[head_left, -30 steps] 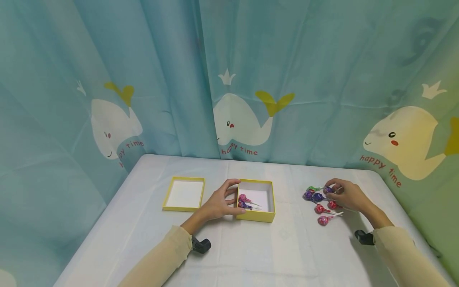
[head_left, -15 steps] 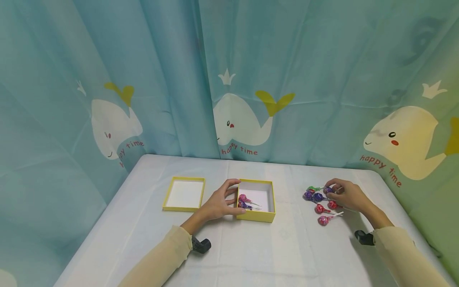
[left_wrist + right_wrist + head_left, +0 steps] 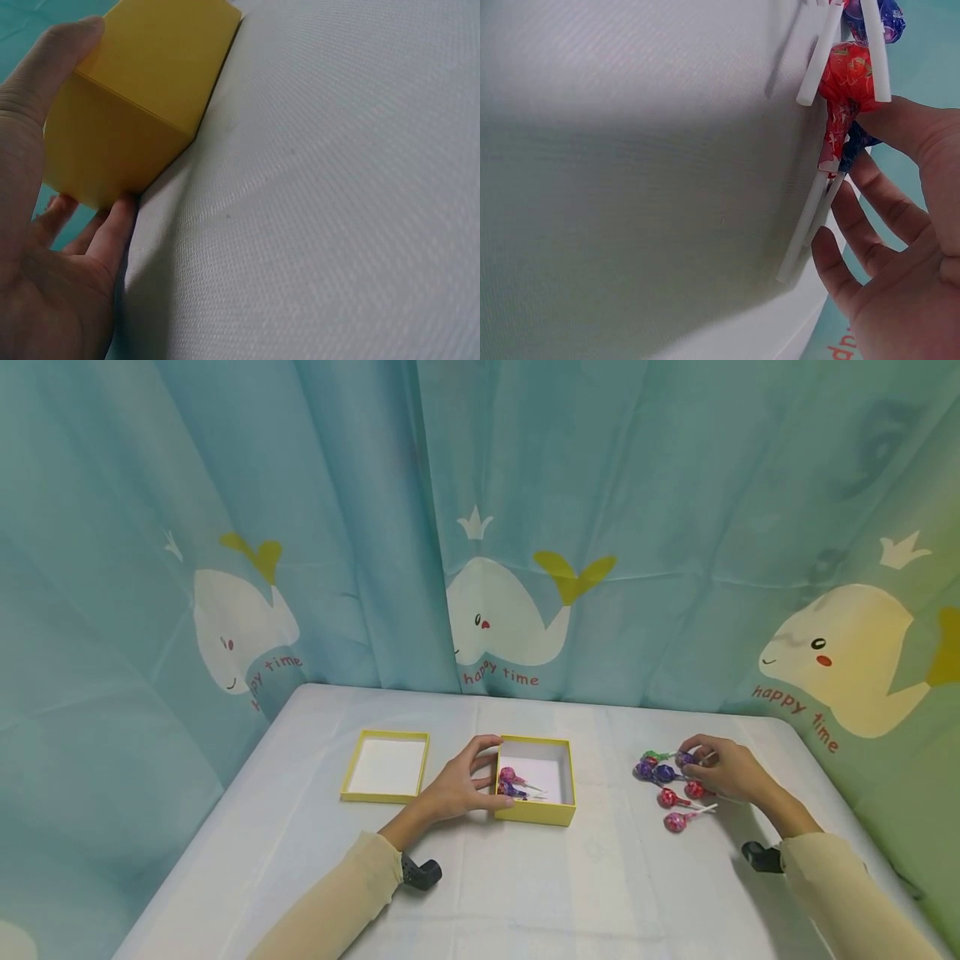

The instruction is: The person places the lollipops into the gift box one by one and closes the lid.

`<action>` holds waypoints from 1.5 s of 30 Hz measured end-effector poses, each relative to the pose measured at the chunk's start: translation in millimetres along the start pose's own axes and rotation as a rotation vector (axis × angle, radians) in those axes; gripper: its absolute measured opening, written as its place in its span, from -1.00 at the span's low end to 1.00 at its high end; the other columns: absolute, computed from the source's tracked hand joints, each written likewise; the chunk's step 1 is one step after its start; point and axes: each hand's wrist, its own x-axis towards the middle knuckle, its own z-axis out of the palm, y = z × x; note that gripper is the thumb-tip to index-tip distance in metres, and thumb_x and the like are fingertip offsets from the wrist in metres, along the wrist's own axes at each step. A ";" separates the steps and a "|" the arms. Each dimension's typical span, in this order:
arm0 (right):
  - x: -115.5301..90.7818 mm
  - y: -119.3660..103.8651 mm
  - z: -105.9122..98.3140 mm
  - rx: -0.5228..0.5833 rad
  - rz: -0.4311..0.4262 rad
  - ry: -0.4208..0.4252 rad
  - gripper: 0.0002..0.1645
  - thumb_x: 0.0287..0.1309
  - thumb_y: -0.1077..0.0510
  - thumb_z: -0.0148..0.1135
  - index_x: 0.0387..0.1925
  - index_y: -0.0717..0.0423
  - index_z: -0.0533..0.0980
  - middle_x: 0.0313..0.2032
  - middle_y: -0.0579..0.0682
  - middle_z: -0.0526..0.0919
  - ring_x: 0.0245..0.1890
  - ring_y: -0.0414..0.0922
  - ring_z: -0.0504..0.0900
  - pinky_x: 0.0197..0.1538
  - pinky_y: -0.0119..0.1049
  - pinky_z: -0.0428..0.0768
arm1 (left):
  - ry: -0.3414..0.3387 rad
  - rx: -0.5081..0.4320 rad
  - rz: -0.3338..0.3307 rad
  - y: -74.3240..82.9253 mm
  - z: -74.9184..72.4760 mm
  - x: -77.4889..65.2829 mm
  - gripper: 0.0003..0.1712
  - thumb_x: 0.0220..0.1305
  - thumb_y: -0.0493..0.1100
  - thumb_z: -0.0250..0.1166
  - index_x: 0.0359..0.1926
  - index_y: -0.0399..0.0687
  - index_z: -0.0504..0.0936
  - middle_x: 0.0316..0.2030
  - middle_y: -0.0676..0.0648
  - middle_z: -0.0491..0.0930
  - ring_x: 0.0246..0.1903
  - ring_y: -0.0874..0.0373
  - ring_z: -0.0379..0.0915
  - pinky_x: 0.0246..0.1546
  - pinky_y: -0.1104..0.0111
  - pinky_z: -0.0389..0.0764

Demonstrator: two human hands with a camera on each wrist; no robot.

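My left hand [image 3: 454, 787] holds the yellow open-topped box [image 3: 542, 813] at its left side, thumb at the near corner and the other fingers along the side wall. Inside lie a pink lollipop [image 3: 509, 774] and a purple one, sticks pointing right. Over on the right, my right hand [image 3: 729, 770] pinches a purple lollipop [image 3: 684, 759] between thumb and fingertips, at the edge of a loose group. In the right wrist view, a red lollipop [image 3: 847, 71] partly hides the pinched one's dark blue wrapper [image 3: 859, 141].
Several more lollipops lie beside the right hand, among them a pink one [image 3: 675, 822], a red one [image 3: 667, 797] and a green one [image 3: 652, 754]. The box's yellow-rimmed lid [image 3: 384, 797] lies inside-up left of the box. A whale-print curtain [image 3: 360, 527] hangs behind the white table [image 3: 480, 893].
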 end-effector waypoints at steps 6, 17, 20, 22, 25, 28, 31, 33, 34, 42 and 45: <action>-0.8 -0.7 0.5 0.021 -0.003 -0.023 -0.67 0.22 0.22 0.40 0.01 0.17 0.59 -0.24 0.08 0.66 -0.22 0.04 0.67 -0.33 -0.19 0.68 | 0.000 0.006 -0.014 0.4 0.9 -1.3 0.11 0.07 -0.22 0.62 0.53 -0.08 0.14 0.55 -0.08 0.09 0.52 -0.06 0.11 0.32 0.24 0.51; -2.2 -14.6 -15.1 -0.038 -0.097 -0.057 -0.72 0.17 0.25 0.42 -0.07 0.18 0.61 -0.23 0.09 0.69 -0.25 0.02 0.69 -0.24 -0.09 0.71 | -0.001 0.008 -0.015 0.2 1.9 -0.3 0.09 0.09 -0.22 0.62 0.52 -0.06 0.15 0.55 -0.10 0.10 0.52 -0.09 0.11 0.32 0.22 0.51; -2.0 -20.8 -21.2 -0.049 -0.154 -0.040 -0.72 0.16 0.27 0.44 -0.08 0.18 0.62 -0.25 0.05 0.70 -0.27 -0.01 0.68 -0.24 -0.15 0.72 | 0.001 0.001 -0.013 0.3 1.9 -0.2 0.08 0.09 -0.24 0.61 0.52 -0.05 0.16 0.55 -0.09 0.10 0.52 -0.09 0.10 0.33 0.21 0.50; -1.5 -24.9 -25.1 -0.051 -0.191 -0.024 -0.72 0.16 0.27 0.46 -0.08 0.18 0.63 -0.24 0.02 0.71 -0.28 -0.04 0.67 -0.24 -0.23 0.71 | 0.003 -0.002 -0.011 0.9 2.0 -0.5 0.08 0.09 -0.26 0.61 0.52 -0.06 0.16 0.55 -0.10 0.10 0.52 -0.11 0.10 0.33 0.19 0.50; -1.1 -32.1 -31.3 -0.046 -0.239 -0.005 -0.71 0.17 0.27 0.46 -0.07 0.17 0.64 -0.22 -0.01 0.72 -0.26 -0.08 0.66 -0.24 -0.33 0.68 | 0.003 -0.005 -0.014 1.7 1.8 -1.0 0.09 0.08 -0.26 0.61 0.52 -0.06 0.16 0.55 -0.09 0.10 0.52 -0.10 0.10 0.33 0.19 0.50; -1.1 -39.4 -37.6 -0.035 -0.283 0.013 -0.72 0.17 0.29 0.45 -0.06 0.18 0.65 -0.21 0.00 0.73 -0.24 -0.08 0.67 -0.22 -0.36 0.70 | 0.000 -0.008 -0.012 1.7 1.4 -1.3 0.09 0.08 -0.26 0.61 0.52 -0.06 0.16 0.55 -0.10 0.10 0.52 -0.11 0.10 0.33 0.19 0.50; -1.0 -47.5 -45.2 -0.033 -0.313 0.015 -0.71 0.19 0.28 0.45 -0.04 0.17 0.64 -0.19 -0.01 0.74 -0.23 -0.07 0.68 -0.22 -0.34 0.71 | -0.001 -0.009 -0.008 1.9 0.8 -1.0 0.08 0.08 -0.26 0.61 0.52 -0.03 0.17 0.55 -0.09 0.10 0.52 -0.12 0.10 0.33 0.21 0.50; -0.5 -53.7 -50.6 -0.034 -0.321 0.011 -0.71 0.21 0.27 0.44 -0.03 0.15 0.64 -0.18 -0.01 0.74 -0.23 -0.07 0.69 -0.23 -0.34 0.71 | -0.001 -0.007 -0.008 2.5 0.4 -0.8 0.07 0.08 -0.26 0.61 0.51 0.00 0.18 0.54 -0.08 0.11 0.52 -0.11 0.10 0.33 0.22 0.51; -0.3 -57.0 -53.1 -0.033 -0.324 0.012 -0.71 0.22 0.26 0.44 -0.02 0.14 0.64 -0.17 -0.01 0.74 -0.23 -0.07 0.69 -0.24 -0.34 0.70 | -0.001 -0.007 -0.007 2.7 0.3 -0.7 0.07 0.08 -0.26 0.61 0.51 0.01 0.18 0.54 -0.08 0.11 0.52 -0.11 0.10 0.33 0.22 0.51; 2.5 -82.4 -63.5 0.031 -0.369 0.008 -0.73 0.27 0.24 0.40 0.00 0.09 0.64 -0.17 -0.06 0.74 -0.23 -0.11 0.71 -0.28 -0.33 0.70 | -0.001 0.002 -0.008 3.2 -0.5 -0.9 0.08 0.08 -0.25 0.61 0.51 0.00 0.17 0.54 -0.08 0.11 0.52 -0.07 0.11 0.32 0.23 0.51; 3.4 -90.6 -63.5 0.060 -0.379 0.001 -0.72 0.28 0.25 0.40 0.01 0.10 0.64 -0.17 -0.06 0.74 -0.23 -0.13 0.73 -0.31 -0.34 0.69 | 0.001 -0.002 -0.010 3.4 -0.4 -1.6 0.07 0.08 -0.25 0.61 0.51 -0.01 0.17 0.54 -0.09 0.11 0.52 -0.08 0.11 0.32 0.22 0.51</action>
